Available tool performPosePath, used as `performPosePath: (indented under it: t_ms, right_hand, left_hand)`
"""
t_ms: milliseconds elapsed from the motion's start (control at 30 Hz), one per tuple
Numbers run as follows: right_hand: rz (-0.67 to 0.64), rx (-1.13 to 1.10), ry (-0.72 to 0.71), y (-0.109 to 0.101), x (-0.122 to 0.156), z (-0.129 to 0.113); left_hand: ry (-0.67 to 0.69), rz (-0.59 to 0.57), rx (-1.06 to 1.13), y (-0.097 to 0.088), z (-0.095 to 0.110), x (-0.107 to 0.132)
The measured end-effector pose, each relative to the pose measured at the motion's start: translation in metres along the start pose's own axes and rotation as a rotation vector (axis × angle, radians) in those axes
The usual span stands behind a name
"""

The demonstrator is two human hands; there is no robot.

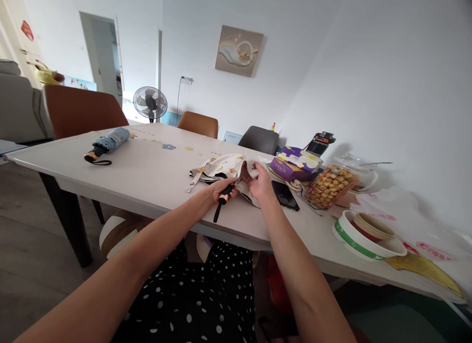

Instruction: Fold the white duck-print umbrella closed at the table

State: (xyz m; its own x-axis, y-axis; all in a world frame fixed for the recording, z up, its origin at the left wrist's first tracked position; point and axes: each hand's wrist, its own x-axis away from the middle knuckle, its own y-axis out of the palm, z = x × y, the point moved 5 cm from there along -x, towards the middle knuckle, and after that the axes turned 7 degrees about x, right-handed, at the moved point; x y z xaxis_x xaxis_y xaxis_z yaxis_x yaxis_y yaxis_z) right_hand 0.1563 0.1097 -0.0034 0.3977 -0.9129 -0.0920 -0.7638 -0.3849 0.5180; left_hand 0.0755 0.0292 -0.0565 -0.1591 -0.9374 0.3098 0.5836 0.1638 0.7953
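Observation:
A white patterned umbrella (pixel 230 162) lies loosely gathered on the table in front of me, its canopy partly spread. My left hand (pixel 221 189) is wrapped round its black handle, which has a gold-coloured band and a dark strap hanging past the table's front edge. My right hand (pixel 260 182) pinches a fold of the canopy beside the handle, where a brown patch shows. A folded blue umbrella (pixel 116 138) with a black and gold handle rests farther left on the table. Just right of my right hand lies a black phone (pixel 285 194).
On the right of the table (pixel 155 181) stand a purple tissue box (pixel 291 166), a jar of brown snacks (pixel 330 183), paper bowls (pixel 368 235) and a plastic bag (pixel 416 220). Chairs (pixel 83 109) line the far side. Behind them is a fan (pixel 150 103).

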Motion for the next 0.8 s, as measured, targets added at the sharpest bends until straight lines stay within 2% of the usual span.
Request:
performPosePath:
  t_ms: [133, 300, 500, 633, 800]
  right_hand:
    - [-0.004, -0.016, 0.018, 0.003, -0.002, 0.008]
    - [0.006, -0.071, 0.038, -0.007, -0.004, 0.015]
    - [0.045, -0.056, -0.003, -0.011, -0.003, 0.012]
    - [0.065, -0.063, -0.003, -0.011, 0.000, 0.010]
    - [0.118, -0.019, -0.085, -0.015, 0.001, 0.008]
  left_hand:
    - [0.032, 0.007, 0.025, 0.003, 0.001, 0.003]
    - [0.035, 0.050, -0.063, 0.008, -0.001, 0.009]
    - [0.035, 0.032, -0.159, 0.007, -0.003, 0.007]
    - [0.030, 0.032, -0.137, 0.008, -0.003, 0.008]
    - [0.029, 0.033, -0.119, 0.007, -0.003, 0.005]
